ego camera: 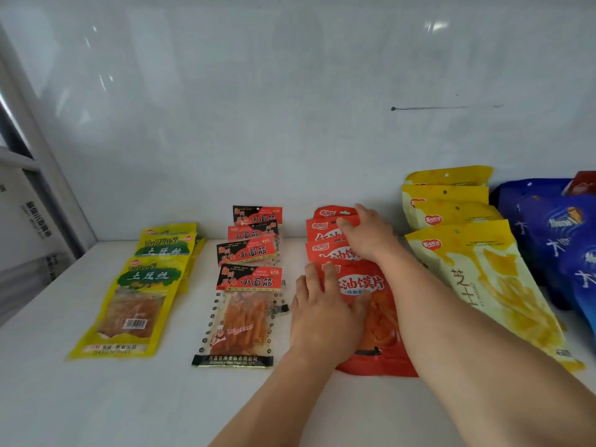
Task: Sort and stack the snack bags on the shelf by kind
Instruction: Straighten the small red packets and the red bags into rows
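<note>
Shelf [96, 398]: five overlapping rows of bags, sorted by kind.
Left hand [325, 317]: fingers straight, pressing front red bag [377, 317].
Right hand [367, 237]: flat on red bags behind it.
Yellow bags [483, 269]: just right of red.

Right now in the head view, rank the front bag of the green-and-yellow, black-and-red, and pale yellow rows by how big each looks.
1. Pale yellow bag, clearly largest.
2. Green-and-yellow bag and black-and-red bag look about alike; I won't rank them.
</note>
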### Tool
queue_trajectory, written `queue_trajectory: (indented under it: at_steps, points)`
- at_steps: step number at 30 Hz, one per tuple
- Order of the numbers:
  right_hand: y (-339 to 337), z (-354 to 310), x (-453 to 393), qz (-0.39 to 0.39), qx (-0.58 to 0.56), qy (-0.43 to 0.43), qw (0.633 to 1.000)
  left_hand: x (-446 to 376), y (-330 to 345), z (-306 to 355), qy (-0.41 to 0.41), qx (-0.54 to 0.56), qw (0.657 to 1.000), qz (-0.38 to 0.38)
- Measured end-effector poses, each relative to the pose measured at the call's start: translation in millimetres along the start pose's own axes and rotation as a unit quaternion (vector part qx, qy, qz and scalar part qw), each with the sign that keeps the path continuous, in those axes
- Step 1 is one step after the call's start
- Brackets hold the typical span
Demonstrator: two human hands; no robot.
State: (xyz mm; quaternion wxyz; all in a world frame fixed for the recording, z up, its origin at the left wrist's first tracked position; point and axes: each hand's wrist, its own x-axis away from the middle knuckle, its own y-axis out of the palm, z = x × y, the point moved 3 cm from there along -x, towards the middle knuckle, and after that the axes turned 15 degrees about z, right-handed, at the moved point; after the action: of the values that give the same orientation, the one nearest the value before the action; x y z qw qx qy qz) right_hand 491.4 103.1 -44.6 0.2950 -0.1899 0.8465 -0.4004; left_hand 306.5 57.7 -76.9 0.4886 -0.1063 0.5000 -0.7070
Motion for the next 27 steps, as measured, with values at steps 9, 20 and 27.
queue_trajectory:
  at_steps: [9,20,27]
  points:
    - [13,6,3,-0.124,0.000,-0.058,0.991,8,6,-4,0.044,-0.076,0.993,-0.076]
    - [25,22,11,-0.119,-0.013,-0.033,0.992,8,10,-7,0.043,-0.097,0.991,-0.082]
    - [7,13,23,-0.067,0.016,-0.047,0.996,7,8,-6,0.028,-0.091,0.992,-0.082]
